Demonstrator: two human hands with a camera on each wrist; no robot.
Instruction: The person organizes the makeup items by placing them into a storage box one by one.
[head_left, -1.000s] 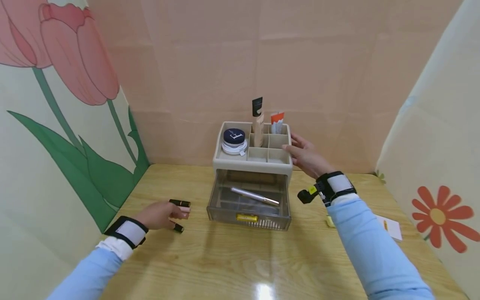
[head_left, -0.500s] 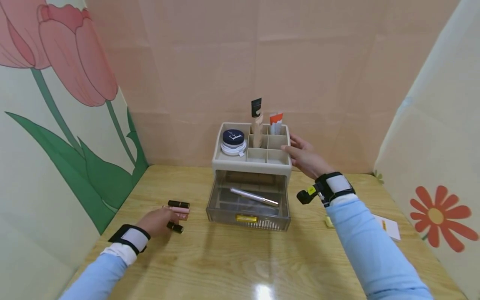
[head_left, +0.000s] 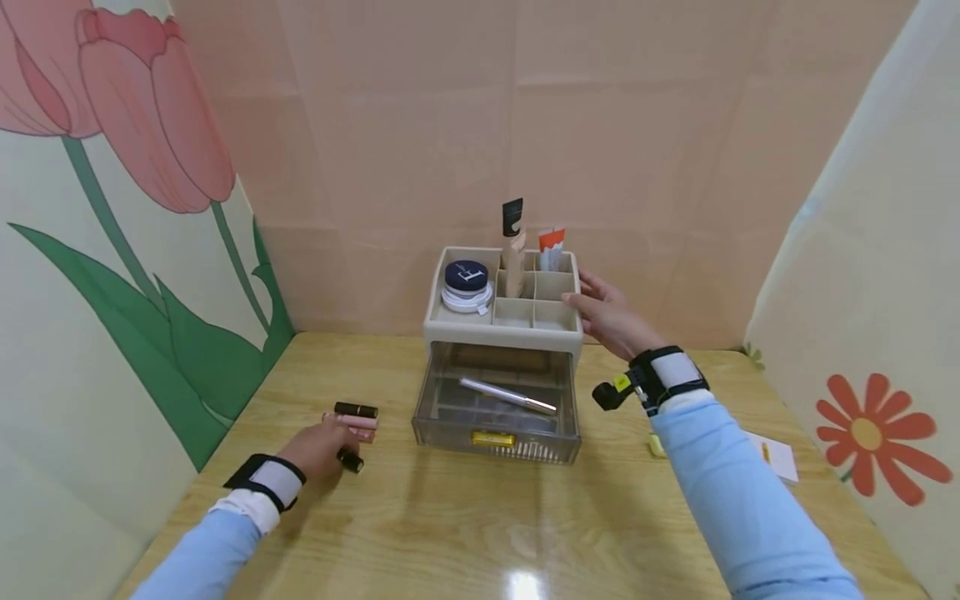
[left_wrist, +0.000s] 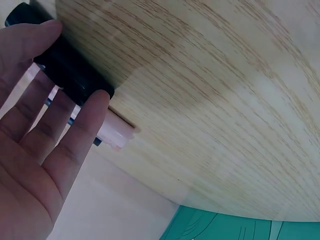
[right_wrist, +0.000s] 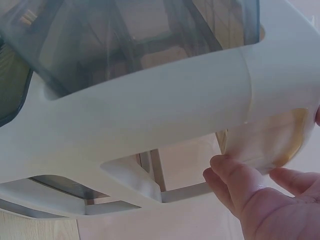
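In the head view my left hand is low over the table at the left, holding a short black lipstick tube. The left wrist view has the thumb on one side of that black tube and fingertips on the other. Just beyond lie another black tube and pink tubes, partly covered by the hand. My right hand grips the right side of a cream cosmetics organizer, thumb over its top rim, fingers partly hidden behind. The organizer's clear grey drawer is pulled out.
A silver pen-shaped stick lies in the drawer. On top stand a navy-lidded compact over a white one, a beige tube and a red-and-white tube. A white card and small yellow item lie right.
My left hand has moved from the pink tubes toward the nearer black lipstick tube and taken hold of it, turning it slightly. The right hand stays on the organizer.
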